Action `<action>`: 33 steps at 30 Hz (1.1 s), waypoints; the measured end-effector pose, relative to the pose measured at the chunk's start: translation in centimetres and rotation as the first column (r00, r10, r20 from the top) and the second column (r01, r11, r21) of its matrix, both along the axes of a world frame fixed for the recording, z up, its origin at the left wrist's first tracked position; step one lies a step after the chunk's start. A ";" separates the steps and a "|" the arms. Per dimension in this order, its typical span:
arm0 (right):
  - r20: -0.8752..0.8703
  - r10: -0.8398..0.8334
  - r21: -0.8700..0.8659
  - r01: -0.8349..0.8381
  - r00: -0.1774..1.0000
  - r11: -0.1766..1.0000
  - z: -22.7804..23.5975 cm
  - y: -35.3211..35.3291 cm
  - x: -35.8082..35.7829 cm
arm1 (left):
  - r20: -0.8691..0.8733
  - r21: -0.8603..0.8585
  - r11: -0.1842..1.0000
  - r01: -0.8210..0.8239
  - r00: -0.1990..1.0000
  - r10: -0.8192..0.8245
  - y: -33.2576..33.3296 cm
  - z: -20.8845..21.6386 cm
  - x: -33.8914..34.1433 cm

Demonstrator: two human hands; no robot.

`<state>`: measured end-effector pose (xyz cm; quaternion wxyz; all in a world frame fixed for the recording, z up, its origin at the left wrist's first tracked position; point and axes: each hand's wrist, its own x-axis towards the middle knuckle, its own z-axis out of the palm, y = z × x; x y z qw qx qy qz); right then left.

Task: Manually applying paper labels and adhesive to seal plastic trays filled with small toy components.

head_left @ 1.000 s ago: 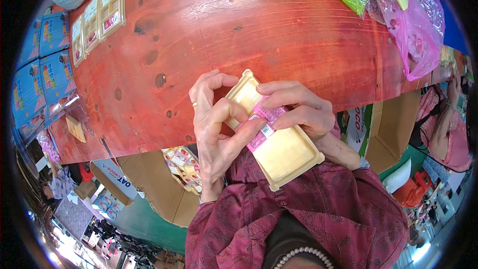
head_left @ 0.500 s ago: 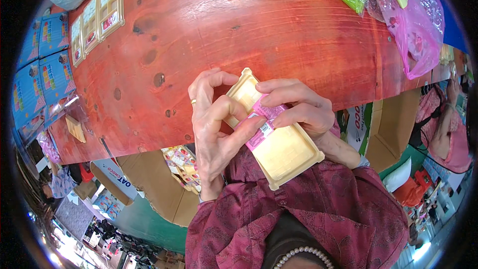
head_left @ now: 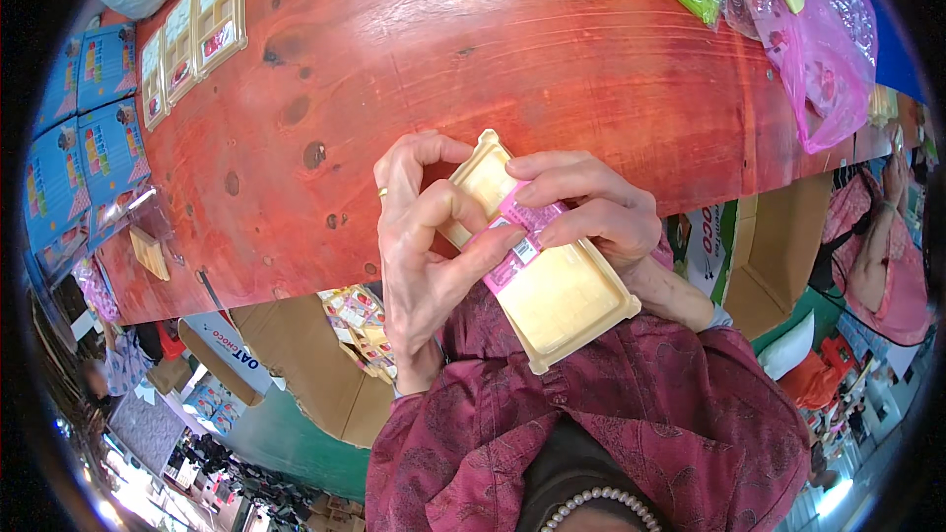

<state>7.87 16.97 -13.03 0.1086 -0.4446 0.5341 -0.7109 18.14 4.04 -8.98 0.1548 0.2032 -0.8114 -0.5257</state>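
Note:
A pale yellow plastic tray pack (head_left: 567,300) is held tilted between my two hands, above the table's near edge and in front of my chest. Around its middle runs a pink paper band (head_left: 506,278) with a barcode. My left hand (head_left: 419,222) grips the tray's left side, the thumb pressing on the band and the fingers bent at the far left edge. My right hand (head_left: 596,212) is closed over the right side, its fingertips on the pink band. Part of the band is hidden under the fingers.
Several filled trays (head_left: 197,30) lie at the far left of the red table (head_left: 325,89), near blue boxes (head_left: 108,153). Plastic bags (head_left: 818,49) lie far right. Below the table edge, an open carton (head_left: 315,365) holds packs (head_left: 360,325); another carton (head_left: 778,251) stands right. Another person's arm (head_left: 872,261) shows at right.
My hands keep the same hold on the tray pack, which has shifted only very slightly away from me. At the right, the other person's arm has moved a little.

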 end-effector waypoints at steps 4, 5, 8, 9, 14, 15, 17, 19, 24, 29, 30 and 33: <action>0.058 0.116 0.013 -0.117 0.992 0.993 0.0 0.3 -0.1 | -0.006 0.071 0.996 -0.045 0.999 0.046 0.2 -0.6 -0.1; 0.062 0.102 0.024 -0.104 0.993 0.994 0.4 0.2 0.0 | -0.030 0.084 0.996 -0.031 0.999 0.033 0.2 -0.8 0.1; 0.068 0.103 0.023 -0.104 0.992 0.994 0.3 0.3 0.1 | -0.039 0.077 0.996 -0.035 0.999 0.038 0.5 -1.3 0.3; 0.068 0.102 0.025 -0.104 0.992 0.994 0.2 0.3 0.0 | -0.038 0.078 0.996 -0.034 0.999 0.038 0.6 -1.3 0.2; 0.062 0.092 0.031 -0.094 0.994 0.995 0.2 0.3 0.0 | -0.045 0.100 0.991 -0.087 0.995 0.092 0.9 -1.2 0.0; 0.062 0.091 0.030 -0.093 0.994 0.995 0.1 0.3 0.0 | -0.045 0.100 0.991 -0.086 0.995 0.091 1.0 -1.1 -0.1; 0.067 0.088 0.009 -0.089 0.994 0.996 0.1 0.3 0.0 | -0.032 0.123 0.980 -0.154 0.987 0.159 1.2 -1.0 -0.2; 0.073 0.087 0.009 -0.088 0.994 0.996 0.1 0.2 0.1 | -0.033 0.082 0.980 -0.182 0.982 0.186 0.9 -1.3 0.0; 0.127 0.075 -0.032 -0.071 0.989 0.997 -0.3 -0.2 -0.1 | -0.108 -0.252 0.926 -0.283 0.959 0.264 0.9 0.4 0.7; 0.123 0.080 -0.009 -0.080 0.989 0.997 -0.2 0.0 -0.7 | 0.118 -0.468 0.864 0.186 0.982 -0.148 2.1 3.3 2.5; 0.126 0.085 -0.015 -0.084 0.988 0.996 -0.1 -0.1 -0.7 | 0.225 -0.476 0.834 0.279 0.955 -0.191 2.5 3.8 2.6; 0.104 0.072 -0.009 -0.071 0.992 0.997 -0.5 0.0 -0.7 | 0.189 -0.593 0.776 0.216 0.974 -0.126 3.2 1.8 2.8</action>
